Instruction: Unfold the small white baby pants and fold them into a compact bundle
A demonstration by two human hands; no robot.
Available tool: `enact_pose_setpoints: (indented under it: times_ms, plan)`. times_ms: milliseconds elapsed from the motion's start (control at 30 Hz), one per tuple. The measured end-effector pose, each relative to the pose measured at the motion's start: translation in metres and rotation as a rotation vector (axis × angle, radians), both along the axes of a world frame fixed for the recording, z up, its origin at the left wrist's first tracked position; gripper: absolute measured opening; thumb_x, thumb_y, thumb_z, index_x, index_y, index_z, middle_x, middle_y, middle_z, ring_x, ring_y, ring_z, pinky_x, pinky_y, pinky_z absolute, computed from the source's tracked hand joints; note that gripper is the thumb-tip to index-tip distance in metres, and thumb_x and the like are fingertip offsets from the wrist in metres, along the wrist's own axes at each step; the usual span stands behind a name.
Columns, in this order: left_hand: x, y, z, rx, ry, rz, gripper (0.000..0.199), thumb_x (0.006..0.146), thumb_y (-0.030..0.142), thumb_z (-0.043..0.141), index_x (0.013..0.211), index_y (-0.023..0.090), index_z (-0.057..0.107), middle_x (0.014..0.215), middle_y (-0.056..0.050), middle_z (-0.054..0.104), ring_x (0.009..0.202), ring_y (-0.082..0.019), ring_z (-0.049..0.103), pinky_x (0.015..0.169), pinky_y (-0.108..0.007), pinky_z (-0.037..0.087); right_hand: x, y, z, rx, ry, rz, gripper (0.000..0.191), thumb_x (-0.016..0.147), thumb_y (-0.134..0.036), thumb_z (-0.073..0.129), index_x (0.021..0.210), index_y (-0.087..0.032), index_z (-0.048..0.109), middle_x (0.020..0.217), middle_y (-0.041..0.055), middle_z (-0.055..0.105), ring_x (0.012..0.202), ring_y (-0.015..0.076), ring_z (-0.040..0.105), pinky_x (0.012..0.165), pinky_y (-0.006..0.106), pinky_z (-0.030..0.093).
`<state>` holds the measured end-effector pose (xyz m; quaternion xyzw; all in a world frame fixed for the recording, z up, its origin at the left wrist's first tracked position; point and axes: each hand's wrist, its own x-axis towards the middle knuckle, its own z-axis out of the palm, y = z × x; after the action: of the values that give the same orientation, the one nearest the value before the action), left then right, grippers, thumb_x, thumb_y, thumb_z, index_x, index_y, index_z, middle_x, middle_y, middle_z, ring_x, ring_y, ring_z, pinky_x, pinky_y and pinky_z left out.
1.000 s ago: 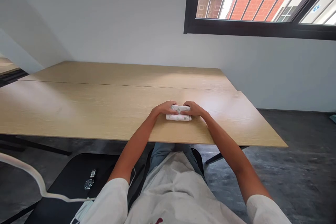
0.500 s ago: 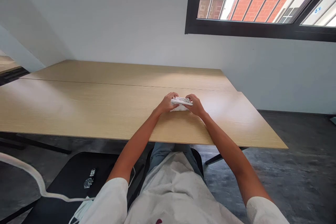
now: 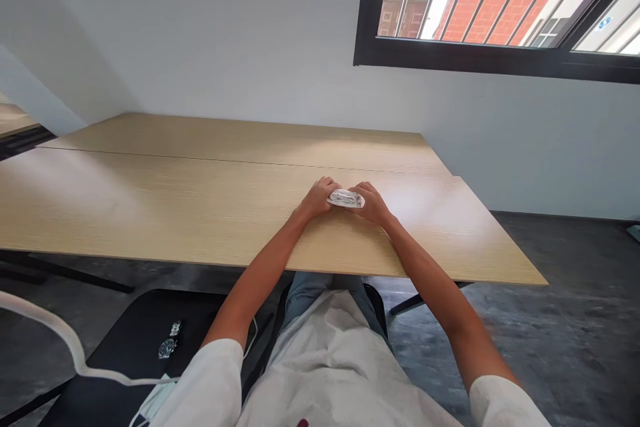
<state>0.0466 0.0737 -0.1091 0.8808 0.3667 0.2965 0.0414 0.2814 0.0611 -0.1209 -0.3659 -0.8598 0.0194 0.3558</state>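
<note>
A small white folded bundle (image 3: 346, 198) with dark markings, its stacked layers facing me, is held low over the wooden table (image 3: 200, 207), near its front edge. My left hand (image 3: 319, 197) is closed round the bundle's left end. On the right end my right hand (image 3: 369, 201) has its fingers wrapped behind and under it. Whether the bundle touches the tabletop is hard to tell.
A black chair (image 3: 125, 347) at the lower left bears a metal watch (image 3: 169, 341) and a pale face mask (image 3: 157, 397). A thick white cable (image 3: 75, 347) crosses in front of it. Behind the table is a wall with a barred window (image 3: 480, 57).
The bundle is more compact: the white part that hung below the folded layers no longer shows. My right hand has shifted slightly left and down around its end.
</note>
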Motion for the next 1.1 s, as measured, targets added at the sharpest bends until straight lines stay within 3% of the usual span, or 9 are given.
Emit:
enact_pose_setpoints:
  times_ms: [67,167,367,533,733,933,1100]
  plan:
    - [0.000,-0.001,0.001,-0.033,0.014,-0.038,0.038,0.078,0.026,0.074,0.116,0.018,0.069,0.111,-0.011,0.064,0.108,-0.029,0.057,0.095,-0.040,0.047,0.002,0.001,0.000,0.002,-0.047,-0.046,0.030,0.081,-0.017,0.074,0.111,-0.021,0.071,0.104,0.0111,0.066,0.102,0.0305,0.057,0.090,0.042,0.050]
    - [0.000,-0.001,0.000,-0.073,0.058,-0.035,0.047,0.076,0.033,0.080,0.121,0.020,0.069,0.116,-0.011,0.064,0.114,-0.030,0.056,0.099,-0.043,0.046,0.007,0.001,-0.002,-0.028,-0.087,-0.129,0.030,0.082,-0.013,0.071,0.111,-0.021,0.071,0.108,0.0107,0.063,0.099,0.0283,0.058,0.085,0.038,0.050]
    - [-0.003,0.004,-0.009,-0.103,0.086,-0.001,0.043,0.081,0.035,0.077,0.121,0.021,0.071,0.121,-0.012,0.064,0.121,-0.031,0.054,0.105,-0.046,0.044,0.010,0.001,-0.011,-0.198,-0.080,-0.109,0.049,0.078,-0.033,0.086,0.123,-0.021,0.069,0.115,0.0081,0.059,0.085,0.0206,0.062,0.077,0.031,0.051]
    - [-0.004,0.009,-0.014,-0.141,0.044,0.008,0.032,0.089,0.040,0.068,0.115,0.022,0.075,0.118,-0.010,0.066,0.117,-0.030,0.056,0.105,-0.046,0.045,0.007,0.006,-0.012,-0.232,-0.075,-0.110,0.030,0.088,-0.031,0.079,0.115,-0.020,0.073,0.102,0.0058,0.060,0.075,0.0171,0.060,0.073,0.029,0.048]
    - [-0.004,0.009,-0.011,-0.170,0.041,-0.051,0.034,0.088,0.049,0.068,0.105,0.022,0.079,0.105,-0.009,0.069,0.107,-0.028,0.060,0.098,-0.041,0.048,0.006,0.001,-0.005,-0.216,-0.081,-0.024,0.024,0.091,-0.034,0.077,0.108,-0.017,0.075,0.094,0.0058,0.061,0.075,0.0178,0.058,0.071,0.028,0.045]
    - [-0.005,0.009,-0.009,-0.169,0.023,-0.087,0.038,0.096,0.048,0.054,0.102,0.020,0.080,0.097,-0.008,0.069,0.098,-0.026,0.061,0.094,-0.039,0.048,0.005,0.001,-0.006,-0.210,-0.084,-0.006,0.023,0.098,-0.037,0.068,0.109,-0.017,0.072,0.092,0.0064,0.061,0.076,0.0190,0.058,0.070,0.029,0.043]
    - [-0.002,0.010,-0.013,-0.142,0.058,-0.059,0.036,0.088,0.047,0.065,0.108,0.019,0.076,0.100,-0.008,0.068,0.100,-0.027,0.061,0.097,-0.039,0.048,0.006,0.006,-0.010,-0.201,-0.116,-0.023,0.025,0.094,-0.039,0.071,0.104,-0.017,0.065,0.095,0.0069,0.062,0.078,0.0201,0.057,0.069,0.029,0.042]
